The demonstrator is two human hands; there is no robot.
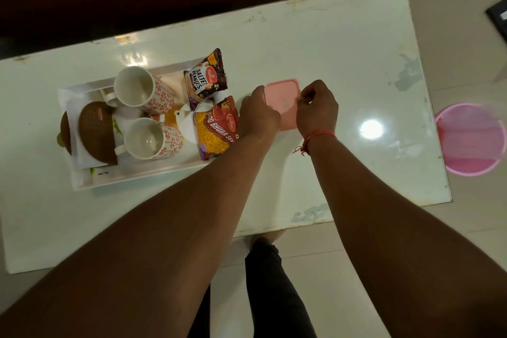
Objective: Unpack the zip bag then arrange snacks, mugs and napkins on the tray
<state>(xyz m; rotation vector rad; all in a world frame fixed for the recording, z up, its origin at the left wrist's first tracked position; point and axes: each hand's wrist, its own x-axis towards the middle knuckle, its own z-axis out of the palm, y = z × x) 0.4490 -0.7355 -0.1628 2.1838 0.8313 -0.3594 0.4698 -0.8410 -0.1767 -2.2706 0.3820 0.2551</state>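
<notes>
Both hands — left hand [258,112], right hand [317,107] — pinch the pink square container [282,99] beside the tray's [131,178] right edge, likely steadying it for lifting.

We see dim, warm indoor light; a lamp's glare spot on the glossy worktop [371,129] right of the grips, edges bowed, slightly soft.

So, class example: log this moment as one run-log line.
left hand: holds pink box | right hand: holds pink box | mugs, snacks: on tray | box: on table, beside tray
</notes>
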